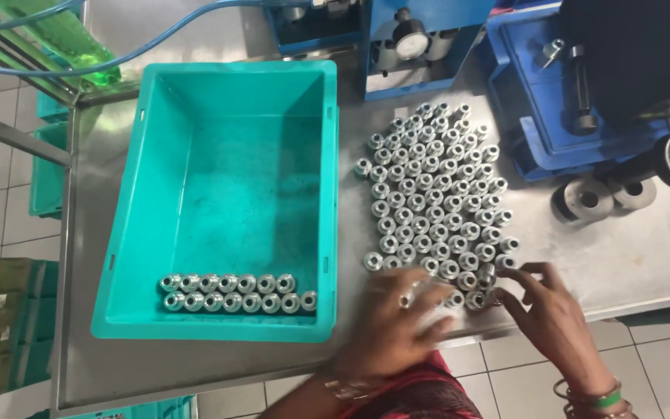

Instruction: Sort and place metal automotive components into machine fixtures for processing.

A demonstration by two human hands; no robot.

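**Hands gathering fittings at the near edge of the pile**

Both hands were set at the bottom of the pile of fittings (pixel 437 203), low and right of centre in the frame. The left hand (pixel 397 322) was blurred, its fingers curled down over the nearest fittings; whether any were actually gripped could not be told. The right hand (pixel 550 310) was held partly open, fingers spread and bent, their tips touching the lowest fittings at the pile's lower right corner; nothing was seen closed inside it.

The fittings, small silver cylinders with a bore, were stood on end in close rows on the steel table (pixel 645 248), from the centre of the frame up toward the blue machine (pixel 459 31) at the top. Two short rows (pixel 238 292) were already laid on their sides along the bottom wall of the teal bin (pixel 230 202), left of centre.

As a judgement, the step would be done best if only the outer row were taken, so that the standing rows behind were not toppled. A few pieces at a time would be better cupped than pinched, since smooth round metal is likely to slip and roll. The table edge lay just below the hands, so strays could easily be lost to the floor. Two larger steel discs (pixel 606 198) at the right were well apart from the hands.
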